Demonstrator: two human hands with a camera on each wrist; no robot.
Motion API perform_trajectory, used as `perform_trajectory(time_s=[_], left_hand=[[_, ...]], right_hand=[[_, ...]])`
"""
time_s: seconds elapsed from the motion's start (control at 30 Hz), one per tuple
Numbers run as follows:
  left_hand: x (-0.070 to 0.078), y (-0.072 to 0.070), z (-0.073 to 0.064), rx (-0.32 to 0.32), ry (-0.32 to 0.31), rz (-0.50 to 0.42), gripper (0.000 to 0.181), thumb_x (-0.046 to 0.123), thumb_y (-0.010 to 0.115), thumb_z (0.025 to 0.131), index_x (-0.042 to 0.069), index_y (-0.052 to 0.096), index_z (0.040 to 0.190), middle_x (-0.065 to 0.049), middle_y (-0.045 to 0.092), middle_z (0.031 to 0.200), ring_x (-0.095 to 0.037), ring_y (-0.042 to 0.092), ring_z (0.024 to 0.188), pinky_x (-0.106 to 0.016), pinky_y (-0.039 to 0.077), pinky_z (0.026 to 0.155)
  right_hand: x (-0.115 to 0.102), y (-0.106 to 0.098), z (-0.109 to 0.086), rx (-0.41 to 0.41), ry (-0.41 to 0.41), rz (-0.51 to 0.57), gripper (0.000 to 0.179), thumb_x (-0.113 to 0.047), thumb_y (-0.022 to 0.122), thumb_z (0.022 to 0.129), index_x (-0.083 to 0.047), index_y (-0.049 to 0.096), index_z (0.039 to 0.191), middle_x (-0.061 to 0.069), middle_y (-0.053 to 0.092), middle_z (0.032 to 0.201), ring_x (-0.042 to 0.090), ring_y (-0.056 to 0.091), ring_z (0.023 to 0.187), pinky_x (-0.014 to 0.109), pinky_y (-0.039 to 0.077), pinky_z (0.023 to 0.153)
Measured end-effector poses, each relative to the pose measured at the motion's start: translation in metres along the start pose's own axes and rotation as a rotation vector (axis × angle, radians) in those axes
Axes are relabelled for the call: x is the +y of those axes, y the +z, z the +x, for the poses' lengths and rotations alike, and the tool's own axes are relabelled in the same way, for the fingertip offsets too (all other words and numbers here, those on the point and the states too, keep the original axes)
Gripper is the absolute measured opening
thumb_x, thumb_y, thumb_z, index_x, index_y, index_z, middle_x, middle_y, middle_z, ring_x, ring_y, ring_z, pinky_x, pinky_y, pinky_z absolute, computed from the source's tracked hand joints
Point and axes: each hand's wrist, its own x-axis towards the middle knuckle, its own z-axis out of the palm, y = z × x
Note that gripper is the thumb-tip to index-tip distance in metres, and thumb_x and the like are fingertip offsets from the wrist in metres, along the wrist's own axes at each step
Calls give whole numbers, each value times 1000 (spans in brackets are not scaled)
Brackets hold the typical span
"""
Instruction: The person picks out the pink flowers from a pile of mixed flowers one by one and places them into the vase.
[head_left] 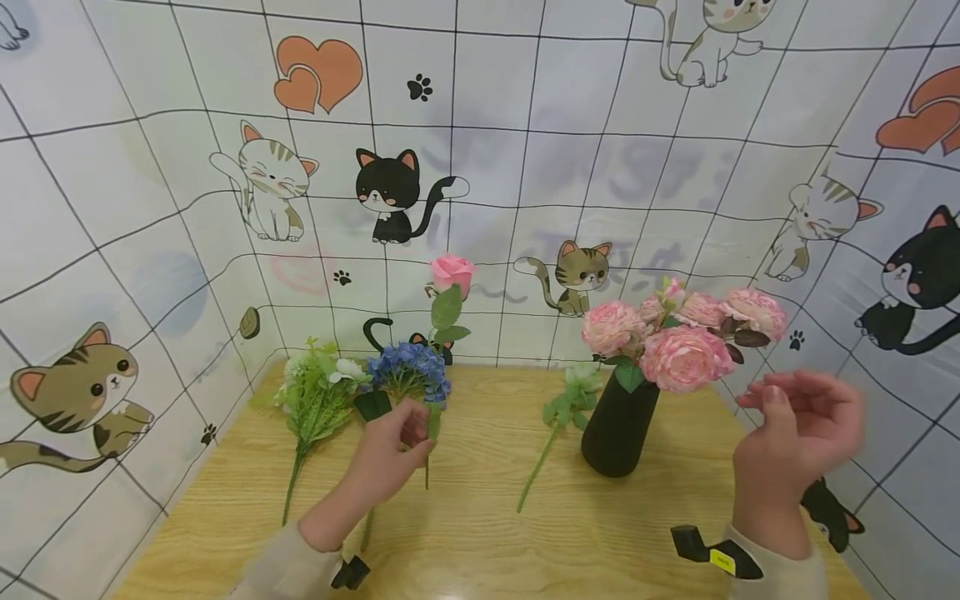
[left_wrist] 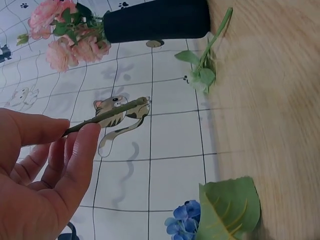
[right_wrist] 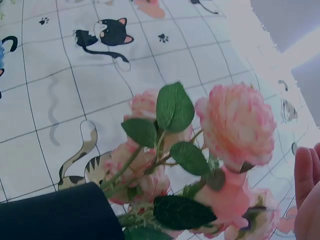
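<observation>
My left hand (head_left: 386,454) pinches the thin green stem (left_wrist: 117,112) of a single pink rose (head_left: 452,275) between thumb and fingertips. The rose stands upright above the hand, and the stem's cut end sticks out below the fingers. A black vase (head_left: 618,429) with several pink peonies (head_left: 686,360) leans slightly on the table to the right. My right hand (head_left: 798,437) is raised beside these blooms, fingers loosely bent and nothing in them. Part of that hand shows at the right edge of the right wrist view, apart from a large peony (right_wrist: 237,125).
On the wooden table (head_left: 465,533), a leafy stem with white flowers (head_left: 311,400) lies at left. A blue hydrangea (head_left: 412,371) lies behind my left hand. One pale green-white flower (head_left: 566,404) lies just left of the vase. Cat-print cloth (head_left: 495,167) walls in the back and sides.
</observation>
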Motion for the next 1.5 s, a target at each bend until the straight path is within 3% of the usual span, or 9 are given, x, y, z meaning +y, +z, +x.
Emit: perform_trajectory(time_s=[0.3, 0.53, 0.67, 0.8, 0.97, 1.07, 1.2, 1.37, 1.5], left_hand=[[3, 13, -4, -68, 18, -38, 24, -1, 75, 96, 13, 64, 112, -2, 64, 93, -7, 67, 78, -25, 60, 66], [6, 18, -7, -99, 40, -55, 23, 0, 74, 96, 13, 65, 112, -2, 65, 92, -6, 67, 78, -26, 61, 64], [7, 22, -9, -134, 37, -74, 21, 0, 73, 97, 12, 64, 112, -4, 65, 92, -6, 68, 78, -26, 61, 64], [6, 29, -11, -180, 21, -98, 19, 1, 71, 99, 12, 62, 113, -4, 63, 93, -7, 69, 76, -25, 62, 65], [6, 36, -14, -234, 28, -111, 17, 4, 70, 101, 12, 61, 114, -3, 63, 93, -6, 68, 78, -24, 62, 66], [8, 42, -17, -267, 44, -104, 18, 5, 71, 101, 11, 61, 114, -2, 62, 95, -4, 67, 79, -24, 61, 66], [11, 49, -20, -298, 64, -84, 19, 5, 73, 100, 12, 63, 114, 0, 62, 94, -2, 64, 78, -22, 58, 64], [11, 58, -23, -319, 92, -42, 21, 6, 75, 98, 14, 63, 112, 5, 63, 91, 2, 61, 76, -21, 54, 64], [13, 62, -26, -334, 107, -35, 23, 3, 76, 96, 15, 63, 111, 7, 63, 89, 4, 59, 75, -20, 53, 65]], right_hand=[[-13, 16, -20, -231, 0, 273, 14, 18, 54, 83, 21, 62, 94, 17, 74, 84, 19, 73, 68, 22, 62, 68], [-17, 26, -42, -387, -30, 314, 14, 17, 67, 85, 24, 63, 96, 17, 76, 91, 20, 75, 81, 23, 63, 77], [-13, 30, -57, -489, -5, 357, 14, 23, 63, 85, 27, 61, 98, 18, 77, 95, 21, 77, 86, 24, 64, 80], [-1, 32, -74, -631, 47, 315, 15, 24, 62, 88, 29, 59, 102, 15, 77, 101, 18, 79, 90, 23, 63, 83], [8, 37, -95, -760, 237, 144, 17, 24, 61, 91, 23, 59, 108, 1, 76, 105, 9, 76, 93, 19, 62, 80], [11, 41, -108, -798, 391, 14, 19, 21, 65, 92, 18, 62, 111, -4, 75, 103, 5, 73, 93, 19, 61, 78], [19, 44, -123, -854, 527, -125, 21, 12, 72, 93, 13, 66, 113, -5, 75, 102, 3, 72, 92, 22, 63, 79], [25, 48, -136, -879, 669, -137, 22, 6, 72, 96, 16, 64, 114, -9, 75, 99, 5, 74, 91, 27, 65, 81], [26, 50, -139, -883, 722, -149, 20, 3, 72, 97, 14, 65, 112, -9, 74, 97, 6, 74, 90, 30, 65, 82]])
